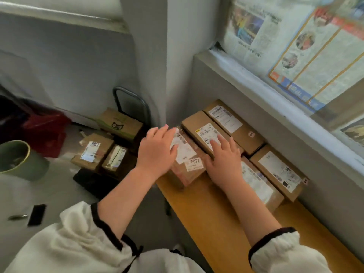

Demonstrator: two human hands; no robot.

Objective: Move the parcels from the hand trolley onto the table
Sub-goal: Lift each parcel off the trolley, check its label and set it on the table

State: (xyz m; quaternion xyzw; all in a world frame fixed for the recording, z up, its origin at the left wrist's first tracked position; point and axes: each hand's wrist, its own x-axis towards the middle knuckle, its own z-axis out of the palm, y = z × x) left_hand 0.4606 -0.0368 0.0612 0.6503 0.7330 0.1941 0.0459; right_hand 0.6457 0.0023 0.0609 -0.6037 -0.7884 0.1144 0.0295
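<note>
A tape-wrapped brown parcel (187, 171) with white labels sits at the far left end of the wooden table (212, 223). My left hand (157, 148) lies flat over its left top edge, fingers spread. My right hand (224, 160) rests flat on its right edge, fingertips on a long labelled box (199, 127). Three more labelled boxes (232, 123) (279, 170) (258, 186) lie against the wall. On the floor to the left, the hand trolley (92, 180) with its metal handle (134, 99) carries three parcels (92, 150) (115, 156) (122, 125).
A grey window ledge (256, 81) runs above the table, with newspaper covering the glass. A green bin (19, 160) and a red bag (45, 131) stand on the floor at left. A black phone (36, 214) and a pen (17, 217) lie on a white surface nearby.
</note>
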